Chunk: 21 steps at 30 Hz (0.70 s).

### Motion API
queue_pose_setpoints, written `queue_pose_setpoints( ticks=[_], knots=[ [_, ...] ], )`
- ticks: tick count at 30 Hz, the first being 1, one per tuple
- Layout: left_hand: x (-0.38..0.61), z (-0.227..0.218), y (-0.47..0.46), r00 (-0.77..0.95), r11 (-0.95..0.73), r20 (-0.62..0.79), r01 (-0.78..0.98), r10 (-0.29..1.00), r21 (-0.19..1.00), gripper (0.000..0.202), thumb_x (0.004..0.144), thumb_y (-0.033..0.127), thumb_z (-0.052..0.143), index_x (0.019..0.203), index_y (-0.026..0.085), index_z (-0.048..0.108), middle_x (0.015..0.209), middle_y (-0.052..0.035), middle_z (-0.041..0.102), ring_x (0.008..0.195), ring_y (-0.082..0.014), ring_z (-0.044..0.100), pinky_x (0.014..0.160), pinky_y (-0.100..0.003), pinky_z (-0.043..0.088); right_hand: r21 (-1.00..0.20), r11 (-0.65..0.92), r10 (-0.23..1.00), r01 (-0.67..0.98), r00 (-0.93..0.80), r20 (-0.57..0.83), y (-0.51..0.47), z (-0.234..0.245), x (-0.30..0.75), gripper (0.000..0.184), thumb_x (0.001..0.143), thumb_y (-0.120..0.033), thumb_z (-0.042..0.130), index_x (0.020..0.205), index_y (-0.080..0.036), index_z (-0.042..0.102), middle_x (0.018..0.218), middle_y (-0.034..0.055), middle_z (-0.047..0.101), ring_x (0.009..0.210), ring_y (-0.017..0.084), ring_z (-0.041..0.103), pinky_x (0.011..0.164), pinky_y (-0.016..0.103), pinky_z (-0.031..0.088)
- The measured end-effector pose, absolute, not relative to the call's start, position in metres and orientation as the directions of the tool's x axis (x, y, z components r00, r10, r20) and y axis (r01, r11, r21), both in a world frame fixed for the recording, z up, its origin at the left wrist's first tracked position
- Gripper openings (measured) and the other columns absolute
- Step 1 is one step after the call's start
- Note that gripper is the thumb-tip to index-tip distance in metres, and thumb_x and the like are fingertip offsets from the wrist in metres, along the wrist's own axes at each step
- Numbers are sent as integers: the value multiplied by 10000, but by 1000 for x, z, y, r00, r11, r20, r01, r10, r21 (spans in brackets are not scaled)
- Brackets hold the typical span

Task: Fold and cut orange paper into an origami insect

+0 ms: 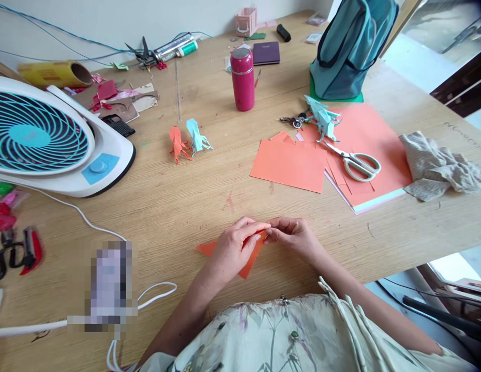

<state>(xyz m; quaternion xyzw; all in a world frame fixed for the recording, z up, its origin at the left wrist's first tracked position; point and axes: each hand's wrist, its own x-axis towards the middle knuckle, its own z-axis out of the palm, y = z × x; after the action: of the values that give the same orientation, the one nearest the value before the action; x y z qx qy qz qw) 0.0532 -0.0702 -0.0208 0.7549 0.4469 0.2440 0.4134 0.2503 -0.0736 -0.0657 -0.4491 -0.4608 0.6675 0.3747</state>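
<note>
1. a folded piece of bright orange paper (253, 261) lay on the light wood-grain table (209, 201), close in front of the person's body, its middle covered by the left hand (237, 243).
2. its longest visible line ran from a sharp tip, pointing left, to the pinched corner at upper right, rising slightly; another corner, on a narrow flap, pointed down toward the body and a little left.
3. the left hand lay over the paper, fingers bent, thumb and fingertips pinching the upper-right edge.
4. the right hand (295, 235) pinched the same corner between thumb and forefinger, other fingers curled; the two hands' fingertips met or nearly met there.
5. beyond the right hand lay a flat orange rectangular sheet (289, 165), beside white-handled metal scissors (347, 156) resting on a stack of coloured paper (384, 134), orange uppermost.
6. a pale blue folded-paper insect (324, 119) sat at the stack's far left edge, next to a bunch of metal keys (297, 122).
7. farther out, beyond the left hand, stood a small orange paper figure (177, 142) and a pale blue paper figure (196, 137), side by side.
8. a magenta cylindrical flask (243, 85) stood upright farther back; a white fan with a turquoise grille (34, 137) stood at far left.
</note>
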Motion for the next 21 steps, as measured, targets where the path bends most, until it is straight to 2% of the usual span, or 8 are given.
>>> queue_pose_setpoints(
  ticks=[8, 21],
  knots=[
    [55, -20, -71, 435, -236, -1, 491, 900, 839, 285, 907, 45, 548, 1070, 225, 696, 1059, -19, 727, 988, -157, 683, 896, -259, 517, -944, -310, 920, -116, -285, -267, -73, -62, 248, 342, 791, -531, 749, 824, -191, 754, 733, 35, 761, 674, 195, 725, 688, 321, 592],
    [56, -16, -73, 422, -209, -34, 514, 906, 832, 263, 920, 77, 555, 1054, 257, 694, 1039, 8, 746, 945, -146, 690, 861, -243, 518, -953, -284, 921, -104, -304, -242, -74, -67, 250, 315, 854, -497, 707, 840, -186, 757, 743, 41, 764, 686, 172, 712, 666, 268, 555]
  ],
)
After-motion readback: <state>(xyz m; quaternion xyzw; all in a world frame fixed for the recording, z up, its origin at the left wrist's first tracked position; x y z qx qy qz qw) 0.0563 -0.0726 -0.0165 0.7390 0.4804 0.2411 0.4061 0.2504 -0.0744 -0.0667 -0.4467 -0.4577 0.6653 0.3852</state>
